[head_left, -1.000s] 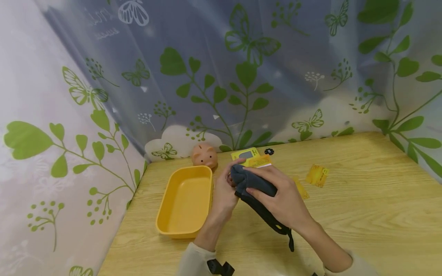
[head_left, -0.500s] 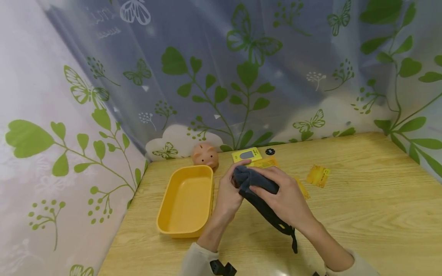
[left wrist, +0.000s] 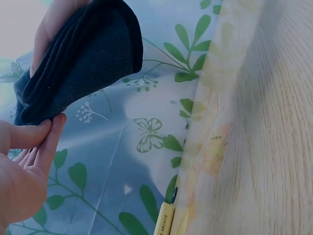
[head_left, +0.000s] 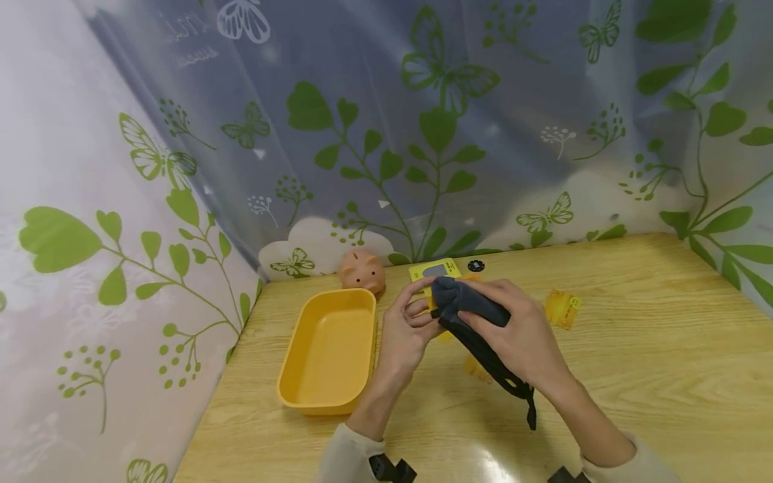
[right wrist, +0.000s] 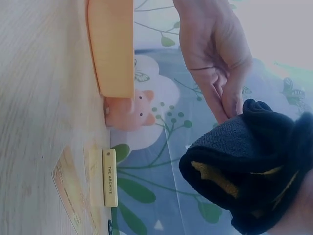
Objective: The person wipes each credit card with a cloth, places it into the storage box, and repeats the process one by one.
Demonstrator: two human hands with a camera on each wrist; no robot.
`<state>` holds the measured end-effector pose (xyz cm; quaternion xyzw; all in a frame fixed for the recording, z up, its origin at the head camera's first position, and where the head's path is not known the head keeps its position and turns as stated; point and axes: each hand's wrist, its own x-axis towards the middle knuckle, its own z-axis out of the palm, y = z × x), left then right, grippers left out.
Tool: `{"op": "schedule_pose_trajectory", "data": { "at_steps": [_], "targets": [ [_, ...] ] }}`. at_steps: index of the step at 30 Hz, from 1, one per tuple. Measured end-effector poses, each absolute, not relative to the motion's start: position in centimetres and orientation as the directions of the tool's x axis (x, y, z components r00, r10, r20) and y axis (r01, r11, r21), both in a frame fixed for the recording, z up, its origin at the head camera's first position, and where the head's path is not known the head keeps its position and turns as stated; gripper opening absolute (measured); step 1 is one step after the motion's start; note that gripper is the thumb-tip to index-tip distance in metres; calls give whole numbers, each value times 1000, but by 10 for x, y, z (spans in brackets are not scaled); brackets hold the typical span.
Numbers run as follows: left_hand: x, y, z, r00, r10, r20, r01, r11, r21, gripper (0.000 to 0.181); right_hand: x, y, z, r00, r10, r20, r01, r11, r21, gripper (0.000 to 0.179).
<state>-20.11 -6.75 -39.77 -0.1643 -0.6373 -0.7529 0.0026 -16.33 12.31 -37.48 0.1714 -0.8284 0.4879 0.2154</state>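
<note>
My right hand (head_left: 528, 335) grips a dark blue cloth pouch (head_left: 468, 302) with black edging, its thumb on the near side. From the pouch a black strap (head_left: 531, 412) hangs toward the table's front. In the left wrist view, the thumb and fingertips of my left hand (left wrist: 24, 166) pinch the lower edge of the pouch (left wrist: 83, 58). Seen from the right wrist, the folded pouch (right wrist: 220, 147) shows bits of yellow among its dark layers. Whatever lies deeper in its folds is hidden.
A yellow tray (head_left: 284, 376) stands left of my hands, a pink piggy bank (head_left: 362, 274) behind it. Beyond the pouch lie a yellow box (head_left: 431, 270) and a black round chip (head_left: 476, 265). Orange cards lie right (head_left: 563, 310) and below (head_left: 477, 369). A patterned curtain (head_left: 386, 134) hangs behind.
Both hands and the pouch have shifted slightly to the right in the head view. The left fingers have spread and drawn back toward the pouch's edge. An orange card now shows below the pouch.
</note>
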Motion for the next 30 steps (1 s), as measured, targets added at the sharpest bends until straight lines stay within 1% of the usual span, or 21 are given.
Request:
{"op": "schedule_pose_trajectory", "data": {
  "at_steps": [2,8,15,19,24,30],
  "targets": [
    [-201,-68,-397,-947,205,246,213,-172,962,62,-164,125,-374,-852,-65,519,-485,471,-737,47],
    [-202,-70,-396,-949,213,233,188,-211,959,66,-166,137,-372,-851,-25,525,-458,525,-718,48],
    [-204,-71,-395,-961,180,210,163,-245,956,66,-171,155,-369,-819,57,572,-446,564,-695,49],
    [-207,-73,-396,-964,165,208,160,-264,951,67,-172,161,-367,-797,82,599,-456,569,-685,51],
    [-208,-74,-398,-963,171,209,164,-245,956,66,-173,151,-371,-789,29,614,-511,523,-682,52],
    [-207,-73,-401,-959,190,212,188,-138,973,64,-169,128,-380,-793,-69,605,-557,485,-674,51]
  ]
}}
